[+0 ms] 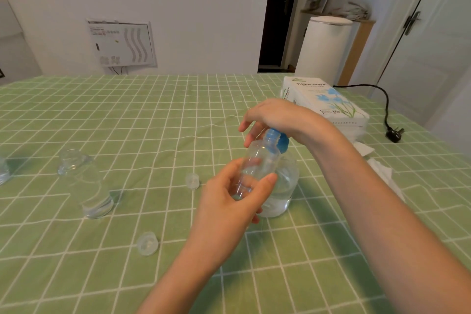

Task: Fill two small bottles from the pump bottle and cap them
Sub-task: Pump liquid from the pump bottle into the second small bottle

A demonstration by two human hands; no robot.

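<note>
My left hand [229,201] grips a small clear bottle [257,163] and holds it tilted, its open mouth up against the blue pump head [276,139]. The pump bottle [285,186] stands on the table behind it, holding clear liquid. My right hand [275,115] rests on top of the pump head, palm down, fingers hanging over the front. A second small clear bottle [84,181] stands uncapped at the left. Two clear caps lie loose on the cloth: one [192,181] beside my left hand, one [147,243] nearer to me.
A green checked cloth [153,122] covers the table. A tissue paper pack [323,104] lies at the back right with loose white tissues [382,173] near my right forearm. A black cable and plug [393,135] rest at the right edge. Another clear container [3,168] shows at the far left.
</note>
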